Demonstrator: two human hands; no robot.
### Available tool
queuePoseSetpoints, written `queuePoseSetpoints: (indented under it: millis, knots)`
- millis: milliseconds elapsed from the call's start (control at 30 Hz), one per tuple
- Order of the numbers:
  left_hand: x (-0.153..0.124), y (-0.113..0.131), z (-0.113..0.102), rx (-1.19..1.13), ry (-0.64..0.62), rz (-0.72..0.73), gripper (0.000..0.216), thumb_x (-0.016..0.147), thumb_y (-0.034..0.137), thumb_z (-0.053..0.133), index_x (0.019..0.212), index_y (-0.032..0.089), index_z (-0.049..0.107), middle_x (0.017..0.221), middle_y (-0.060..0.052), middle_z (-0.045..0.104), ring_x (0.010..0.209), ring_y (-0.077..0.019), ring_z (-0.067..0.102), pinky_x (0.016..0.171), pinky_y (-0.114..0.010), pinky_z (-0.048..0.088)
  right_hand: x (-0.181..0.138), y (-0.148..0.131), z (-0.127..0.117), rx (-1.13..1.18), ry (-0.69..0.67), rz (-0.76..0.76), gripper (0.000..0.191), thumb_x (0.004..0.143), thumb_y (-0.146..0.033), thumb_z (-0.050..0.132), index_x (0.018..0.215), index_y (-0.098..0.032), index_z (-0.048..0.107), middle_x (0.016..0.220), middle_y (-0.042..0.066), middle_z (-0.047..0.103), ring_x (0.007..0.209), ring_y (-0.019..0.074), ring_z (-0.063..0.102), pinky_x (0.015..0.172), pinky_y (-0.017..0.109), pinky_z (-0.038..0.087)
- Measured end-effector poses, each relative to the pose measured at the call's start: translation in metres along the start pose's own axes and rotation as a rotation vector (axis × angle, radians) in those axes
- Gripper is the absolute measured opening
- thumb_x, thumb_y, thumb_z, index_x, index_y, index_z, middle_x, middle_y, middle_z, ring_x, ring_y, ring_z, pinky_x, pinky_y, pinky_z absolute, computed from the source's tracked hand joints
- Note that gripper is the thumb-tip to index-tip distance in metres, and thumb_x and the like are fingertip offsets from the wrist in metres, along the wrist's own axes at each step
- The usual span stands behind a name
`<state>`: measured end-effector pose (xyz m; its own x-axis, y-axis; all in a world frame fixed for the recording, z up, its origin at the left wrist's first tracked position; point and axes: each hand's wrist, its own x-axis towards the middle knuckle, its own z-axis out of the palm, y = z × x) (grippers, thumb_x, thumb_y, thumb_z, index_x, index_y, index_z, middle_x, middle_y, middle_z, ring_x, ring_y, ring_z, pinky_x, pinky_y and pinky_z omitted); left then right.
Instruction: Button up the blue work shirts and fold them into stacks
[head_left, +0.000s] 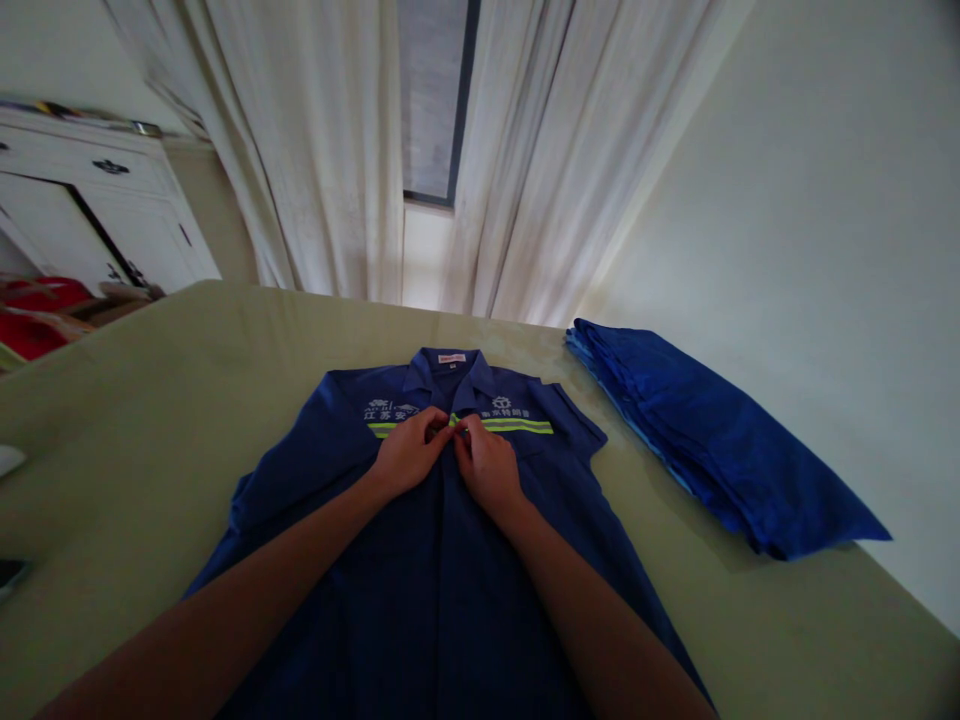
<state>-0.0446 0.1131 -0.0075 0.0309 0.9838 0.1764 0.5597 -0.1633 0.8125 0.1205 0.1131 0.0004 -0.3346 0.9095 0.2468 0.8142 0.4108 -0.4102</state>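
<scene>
A dark blue work jacket (390,590) lies front side up in front of me, its collar pointing away. Pale lettering and a yellow-green reflective stripe (517,426) run across its chest. At the middle of that stripe, my left hand (412,450) pinches one edge of the front opening. Close against it, my right hand (486,460) pinches the other edge, and the fingertips of both hands meet there. Whatever small fastener may be between the fingertips is hidden. Inside the collar a white label (452,358) shows.
Folded blue cloth (720,430) lies in a pile at the table's right, beside the wall. The pale green table (150,420) reaches back to the curtains (322,150). A white cabinet (90,200) and red items (41,310) are at the left. A dark object (11,575) sits at the left edge.
</scene>
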Motion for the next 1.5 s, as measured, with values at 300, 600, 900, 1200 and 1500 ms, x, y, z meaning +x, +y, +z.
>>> queuePoseSetpoints:
  millis: [300, 600, 900, 1200, 1500]
  knots:
    - [0.008, -0.007, -0.003, -0.229, -0.027, 0.01, 0.023, 0.082, 0.038, 0.066, 0.094, 0.019, 0.071, 0.092, -0.005, 0.077, 0.082, -0.0227, 0.07, 0.076, -0.035, 0.053, -0.001, -0.003, -0.001, 0.004, 0.009, -0.004, 0.012, 0.104, -0.029, 0.052, 0.113, -0.024, 0.059, 0.091, 0.002, 0.075, 0.082, 0.0216, 0.071, 0.067, 0.027, 0.038]
    - [0.011, -0.01, -0.006, -0.356, 0.002, -0.073, 0.033, 0.075, 0.032, 0.073, 0.103, 0.017, 0.067, 0.095, -0.006, 0.076, 0.085, -0.0213, 0.071, 0.078, -0.034, 0.055, -0.001, 0.001, 0.0, 0.105, 0.075, -0.062, 0.014, 0.102, -0.027, 0.054, 0.112, -0.025, 0.064, 0.092, 0.001, 0.075, 0.081, 0.0184, 0.069, 0.073, 0.026, 0.043]
    - [0.01, -0.008, -0.009, -0.384, 0.012, -0.107, 0.037, 0.072, 0.031, 0.074, 0.106, 0.017, 0.066, 0.093, -0.005, 0.073, 0.084, -0.0195, 0.07, 0.077, -0.033, 0.054, -0.004, -0.002, -0.002, 0.091, 0.086, -0.109, 0.018, 0.101, -0.024, 0.051, 0.113, -0.025, 0.065, 0.105, 0.003, 0.073, 0.089, 0.0185, 0.068, 0.076, 0.026, 0.045]
    - [0.012, -0.006, -0.009, -0.427, -0.003, -0.099, 0.034, 0.073, 0.035, 0.076, 0.101, 0.018, 0.067, 0.093, -0.006, 0.076, 0.089, -0.0223, 0.072, 0.085, -0.037, 0.056, -0.005, -0.002, -0.005, 0.013, 0.108, -0.153, 0.019, 0.102, -0.024, 0.051, 0.11, -0.025, 0.068, 0.107, 0.004, 0.068, 0.09, 0.0181, 0.066, 0.075, 0.026, 0.046]
    - [0.01, -0.004, -0.009, -0.494, -0.044, -0.128, 0.043, 0.071, 0.047, 0.079, 0.1, 0.018, 0.066, 0.09, -0.005, 0.077, 0.089, -0.0243, 0.072, 0.086, -0.039, 0.054, -0.006, -0.002, -0.003, -0.002, 0.168, -0.212, 0.015, 0.101, -0.023, 0.056, 0.11, -0.024, 0.068, 0.102, 0.003, 0.067, 0.086, 0.017, 0.066, 0.074, 0.025, 0.047]
